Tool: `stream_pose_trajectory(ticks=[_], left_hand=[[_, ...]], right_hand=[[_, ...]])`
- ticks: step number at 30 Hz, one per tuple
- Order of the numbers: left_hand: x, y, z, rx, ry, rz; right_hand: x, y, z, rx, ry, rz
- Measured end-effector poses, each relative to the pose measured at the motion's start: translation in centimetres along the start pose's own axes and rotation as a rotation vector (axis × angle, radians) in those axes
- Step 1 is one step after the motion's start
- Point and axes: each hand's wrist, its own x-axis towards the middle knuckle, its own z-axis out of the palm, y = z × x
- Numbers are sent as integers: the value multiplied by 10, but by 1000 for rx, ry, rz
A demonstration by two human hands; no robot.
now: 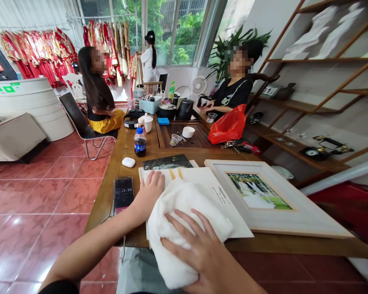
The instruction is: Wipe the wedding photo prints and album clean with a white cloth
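A white towel (184, 220) lies bunched on a white album book (221, 196) at the near edge of the wooden table (110, 192). My right hand (199, 249) rests flat on the towel with its fingers spread. My left hand (149, 194) presses flat on the album's left side, partly under the towel's edge. A white framed photo (272, 200) lies just right of the album. A phone (123, 194) lies left of my left hand.
Further up the table stand a dark soda bottle (140, 143), a white earbud case (128, 162), a red plastic bag (228, 125), cups and a tea tray (187, 136). Two people sit at the far end; a third stands by a rack of red garments (37, 53).
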Motion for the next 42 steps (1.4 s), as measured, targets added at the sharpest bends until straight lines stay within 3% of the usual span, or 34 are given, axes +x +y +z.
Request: stream_pose_trajectory(ticks=[7, 11, 15, 20, 31, 42], left_hand=[[-5, 6, -4, -97, 74, -11], [-4, 8, -5, -114, 71, -16], [-4, 8, -5, -109, 73, -10], [-4, 8, -4, -91, 61, -17], [-6, 6, -3, -103, 57, 0], [-6, 8, -5, -109, 67, -1]], right_hand=[[-36, 21, -4, -91, 96, 84], [-61, 35, -4, -161, 186, 202], [-69, 44, -3, -198, 206, 293], [-47, 63, -4, -130, 204, 353], [41, 93, -3, 85, 39, 358], [45, 108, -15, 0, -69, 362]])
